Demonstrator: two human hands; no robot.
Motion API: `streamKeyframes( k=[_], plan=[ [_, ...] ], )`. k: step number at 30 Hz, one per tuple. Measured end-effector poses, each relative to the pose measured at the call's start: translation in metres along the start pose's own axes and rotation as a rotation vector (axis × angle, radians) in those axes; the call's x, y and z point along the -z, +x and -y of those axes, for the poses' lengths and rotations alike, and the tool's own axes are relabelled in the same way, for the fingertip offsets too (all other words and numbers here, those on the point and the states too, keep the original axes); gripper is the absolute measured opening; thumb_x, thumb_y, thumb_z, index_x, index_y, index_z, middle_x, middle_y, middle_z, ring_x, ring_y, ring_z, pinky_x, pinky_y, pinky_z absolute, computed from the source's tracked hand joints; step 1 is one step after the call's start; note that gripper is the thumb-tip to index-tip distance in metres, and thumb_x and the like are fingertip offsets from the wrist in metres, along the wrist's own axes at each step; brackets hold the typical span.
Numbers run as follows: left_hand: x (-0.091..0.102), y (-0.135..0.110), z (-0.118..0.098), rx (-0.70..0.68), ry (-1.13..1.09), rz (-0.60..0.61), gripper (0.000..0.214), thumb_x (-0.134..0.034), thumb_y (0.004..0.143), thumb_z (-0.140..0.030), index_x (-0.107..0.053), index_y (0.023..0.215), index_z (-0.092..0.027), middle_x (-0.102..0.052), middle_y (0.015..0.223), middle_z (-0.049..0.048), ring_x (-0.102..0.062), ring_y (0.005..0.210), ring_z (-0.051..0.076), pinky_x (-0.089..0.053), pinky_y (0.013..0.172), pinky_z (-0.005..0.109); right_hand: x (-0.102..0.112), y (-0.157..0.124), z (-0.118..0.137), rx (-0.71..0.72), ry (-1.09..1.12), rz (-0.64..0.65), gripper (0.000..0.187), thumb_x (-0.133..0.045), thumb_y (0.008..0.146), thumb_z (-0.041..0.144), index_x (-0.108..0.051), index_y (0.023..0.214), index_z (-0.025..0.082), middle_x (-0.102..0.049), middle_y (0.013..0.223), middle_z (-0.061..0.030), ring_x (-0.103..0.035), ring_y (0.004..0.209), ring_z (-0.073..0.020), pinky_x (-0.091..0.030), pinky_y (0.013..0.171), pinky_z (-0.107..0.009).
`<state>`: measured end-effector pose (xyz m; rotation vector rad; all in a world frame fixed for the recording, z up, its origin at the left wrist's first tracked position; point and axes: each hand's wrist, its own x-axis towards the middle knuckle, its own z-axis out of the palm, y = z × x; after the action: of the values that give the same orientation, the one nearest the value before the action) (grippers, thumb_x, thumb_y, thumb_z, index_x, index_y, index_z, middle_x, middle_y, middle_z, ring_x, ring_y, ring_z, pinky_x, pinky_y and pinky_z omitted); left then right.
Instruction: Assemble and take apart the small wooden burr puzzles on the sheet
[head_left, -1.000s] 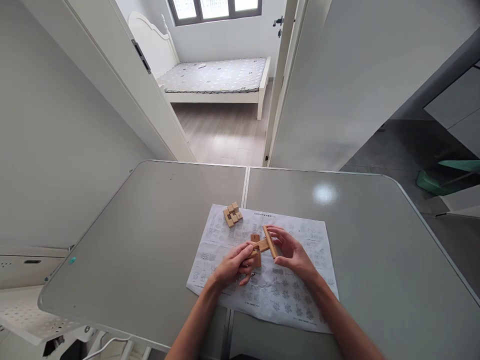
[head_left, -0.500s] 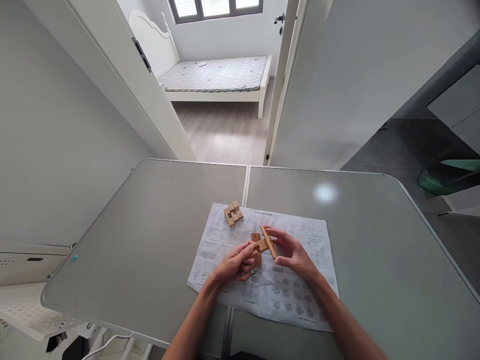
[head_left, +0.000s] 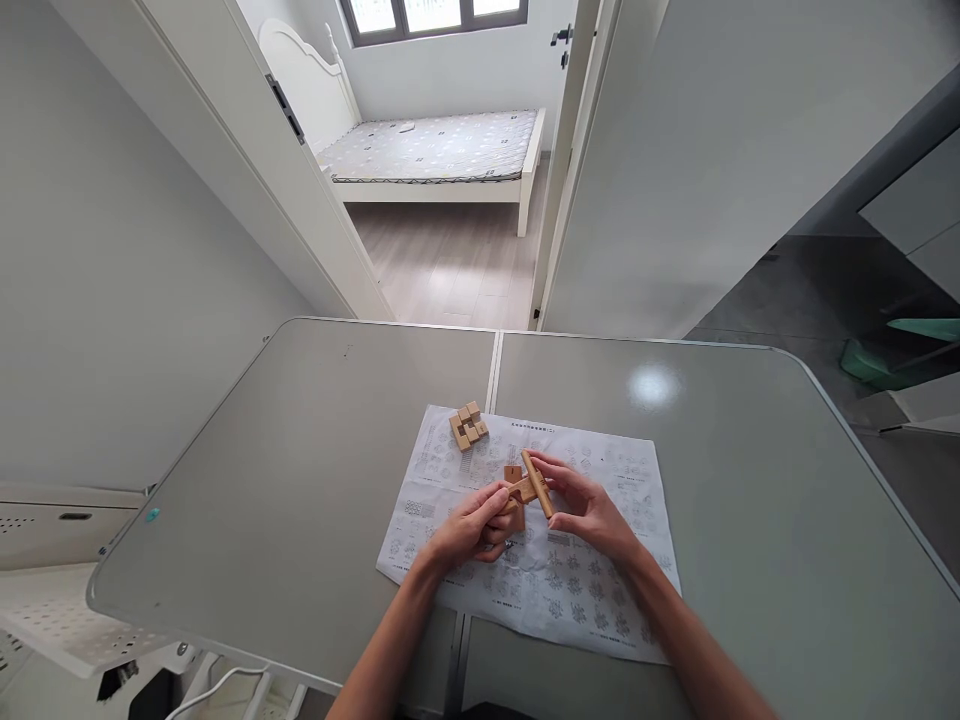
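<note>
Both my hands hold a small wooden puzzle of crossed bars (head_left: 523,490) just above a printed instruction sheet (head_left: 592,580). My left hand (head_left: 469,531) pinches the lower bars from the left, fingers curled round them. My right hand (head_left: 581,508) grips the slanted bar on the right side with thumb and fingertips. A second cluster of notched wooden puzzle pieces (head_left: 467,427) lies on the sheet's far left corner, untouched.
The sheet lies on a grey folding table (head_left: 300,470) with a centre seam. A white perforated shelf (head_left: 45,625) sits below the table's left edge. Beyond the table an open doorway shows a bed (head_left: 435,150). A green object (head_left: 896,350) is on the floor at the right.
My hands stay on the wooden puzzle with only slight shifts of the fingers. The camera view has drifted a little; the loose pieces have not moved.
</note>
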<state>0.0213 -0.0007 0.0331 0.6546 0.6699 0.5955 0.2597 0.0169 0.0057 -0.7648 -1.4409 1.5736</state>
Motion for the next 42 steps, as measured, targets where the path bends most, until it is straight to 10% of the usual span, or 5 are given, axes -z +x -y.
streamKeyframes(
  k=[11,18,31,42],
  plan=[
    [-0.003,-0.002,-0.003,-0.006,0.02,0.007,0.036,-0.061,0.1,-0.055,-0.05,0.103,-0.021,-0.023,0.066,-0.0116,-0.011,0.045,0.006,-0.023,0.033,0.014,0.001,0.001,0.004,-0.03,0.01,0.041,0.072,-0.085,0.082,0.056,-0.062,0.148,0.034,-0.047,0.165,-0.0098,-0.044,0.15,-0.0395,-0.046,0.116,-0.054],
    [-0.002,-0.001,-0.001,-0.015,0.031,-0.006,0.036,-0.06,0.101,-0.055,-0.05,0.105,-0.021,-0.023,0.067,-0.0111,-0.012,0.046,0.006,-0.023,0.033,0.014,-0.001,-0.001,0.001,-0.076,0.02,0.029,0.079,-0.087,0.082,0.052,-0.055,0.152,0.038,-0.047,0.165,-0.0087,-0.067,0.125,-0.034,-0.048,0.113,-0.053],
    [-0.006,0.001,-0.003,0.004,0.054,0.0,0.036,-0.06,0.1,-0.056,-0.048,0.1,-0.022,-0.023,0.066,-0.0115,-0.012,0.046,0.006,-0.025,0.035,0.015,-0.006,0.002,0.01,-0.041,-0.12,0.039,0.078,-0.09,0.078,0.051,-0.061,0.148,0.033,-0.055,0.159,-0.0093,-0.047,0.147,-0.0402,-0.04,0.121,-0.057],
    [-0.006,0.004,-0.002,0.01,0.029,-0.003,0.038,-0.062,0.1,-0.054,-0.041,0.092,-0.024,-0.025,0.067,-0.0108,-0.015,0.049,0.007,-0.028,0.037,0.014,-0.005,0.0,0.005,-0.078,-0.055,-0.007,0.073,-0.088,0.081,0.047,-0.06,0.146,0.033,-0.058,0.155,-0.0091,-0.059,0.137,-0.035,-0.053,0.109,-0.049]
  ],
)
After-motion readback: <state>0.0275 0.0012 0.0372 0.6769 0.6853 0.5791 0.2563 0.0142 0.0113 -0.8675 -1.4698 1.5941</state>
